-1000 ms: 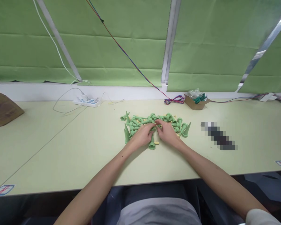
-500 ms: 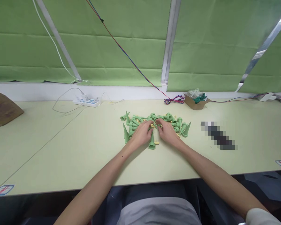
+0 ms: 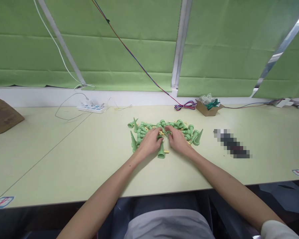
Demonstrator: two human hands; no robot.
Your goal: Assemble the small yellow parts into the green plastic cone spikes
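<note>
1. Green blinds (image 3: 114,53) hang across the whole far side, behind my work.
2. The pale table (image 3: 64,159) stretches in front of me from left to right.
3. My heap of green cones (image 3: 163,122) lies mid-table, under and around my hands; some at its left and right ends stand upright, many others lie on their sides.
4. A brown object (image 3: 3,116) sits at the far left, cut off by the edge of view.
5. A cardboard box (image 3: 206,109) with clear and green stuff in it stands behind the heap, to the right.
6. My left hand (image 3: 150,142) reaches in over the heap, fingers bent inward.
7. My right hand (image 3: 177,140) faces it, fingers curled likewise; a green bit shows between the two sets of fingertips, but I can't tell whether either hand pinches it.
8. One cone (image 3: 161,153) lies nearest me, wide end my way, narrow end by my left thumb.
9. A small yellow piece (image 3: 166,151) lies just right of that cone.
</note>
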